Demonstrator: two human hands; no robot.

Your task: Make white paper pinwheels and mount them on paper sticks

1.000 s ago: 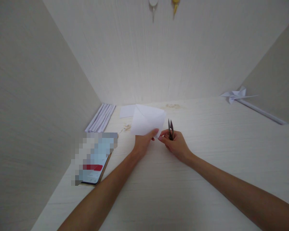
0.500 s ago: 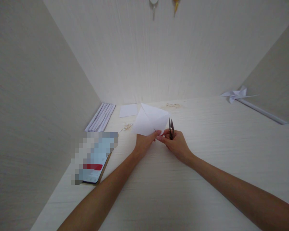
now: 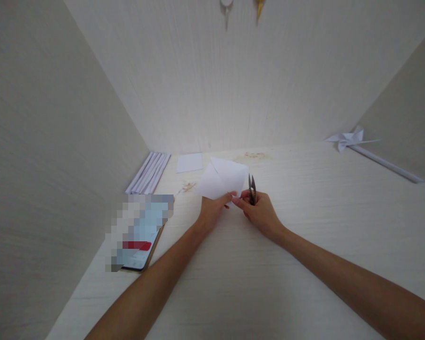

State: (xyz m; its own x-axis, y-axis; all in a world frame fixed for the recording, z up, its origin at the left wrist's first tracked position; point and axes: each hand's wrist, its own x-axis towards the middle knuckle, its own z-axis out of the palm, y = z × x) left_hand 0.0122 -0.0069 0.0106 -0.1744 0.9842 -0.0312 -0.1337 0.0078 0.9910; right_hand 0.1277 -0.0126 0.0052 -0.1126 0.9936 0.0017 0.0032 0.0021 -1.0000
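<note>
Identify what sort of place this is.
Probably a walled desk used for papercraft: pale panels flank and back the tabletop, a paper pinwheel lies at right, and the right hand holds snips.

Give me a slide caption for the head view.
Left hand holds four-sided white paper; right hand holds dark metal snips.

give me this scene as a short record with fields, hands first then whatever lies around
left hand: holds the creased white paper near its lower edge
right hand: fingers at the paper's lower right corner; also holds scissors
scissors: tips point away from the person, blades slightly apart
left side: phone, screen mostly blurred out; paper rolls beyond it
behind the paper, to the left: flat white sheet
far right: paper pinwheel on a white stick
</note>
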